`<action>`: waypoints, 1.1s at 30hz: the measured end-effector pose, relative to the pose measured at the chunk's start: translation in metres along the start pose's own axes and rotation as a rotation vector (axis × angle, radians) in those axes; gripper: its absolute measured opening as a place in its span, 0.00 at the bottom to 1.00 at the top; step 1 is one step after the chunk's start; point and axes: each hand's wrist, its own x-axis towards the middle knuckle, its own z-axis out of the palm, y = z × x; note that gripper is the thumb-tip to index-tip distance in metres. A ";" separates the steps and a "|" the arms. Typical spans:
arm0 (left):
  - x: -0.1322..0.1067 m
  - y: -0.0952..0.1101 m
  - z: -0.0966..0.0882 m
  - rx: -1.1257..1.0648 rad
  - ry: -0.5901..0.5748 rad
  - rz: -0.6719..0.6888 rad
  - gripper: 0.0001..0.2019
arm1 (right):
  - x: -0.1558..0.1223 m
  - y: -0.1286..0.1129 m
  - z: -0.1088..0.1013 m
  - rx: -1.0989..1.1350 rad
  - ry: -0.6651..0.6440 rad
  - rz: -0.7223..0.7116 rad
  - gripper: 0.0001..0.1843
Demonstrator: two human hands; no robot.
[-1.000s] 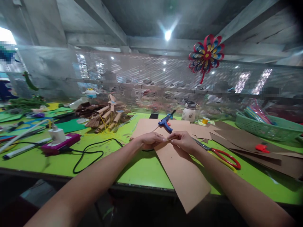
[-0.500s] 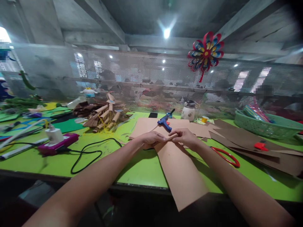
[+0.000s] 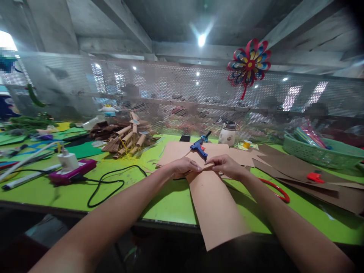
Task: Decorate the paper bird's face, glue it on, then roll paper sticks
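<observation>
A long strip of light brown paper (image 3: 217,208) hangs from my fingers over the table's front edge. Its far end is folded or rolled narrow between my two hands. My left hand (image 3: 186,167) grips the left side of that fold, thumb on top. On the right side, my right hand (image 3: 226,165) pinches the same fold between thumb and fingers. Just beyond my hands a blue glue gun (image 3: 199,148) rests on a stack of light brown sheets (image 3: 173,149).
A purple power strip (image 3: 72,171) with a black cable (image 3: 106,185) lies left. Rolled brown paper pieces (image 3: 133,134) are piled behind. To the right are red-handled scissors (image 3: 275,189), dark brown sheets (image 3: 298,170), a green basket (image 3: 321,153) and a white jar (image 3: 227,135).
The folded end has tilted lower between my hands, and the strip's near end has swung slightly left. Both hands keep their hold. The view has shifted a little.
</observation>
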 end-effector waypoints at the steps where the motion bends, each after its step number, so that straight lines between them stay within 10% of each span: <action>1: 0.000 0.000 0.000 0.001 0.001 -0.005 0.14 | 0.000 -0.001 0.000 -0.006 0.005 0.003 0.15; 16: -0.004 0.005 0.001 0.148 0.047 0.040 0.13 | 0.002 0.007 -0.012 0.359 -0.010 0.190 0.15; 33: -0.006 0.007 0.005 0.527 0.138 0.142 0.19 | 0.000 -0.003 -0.003 0.170 0.103 0.096 0.14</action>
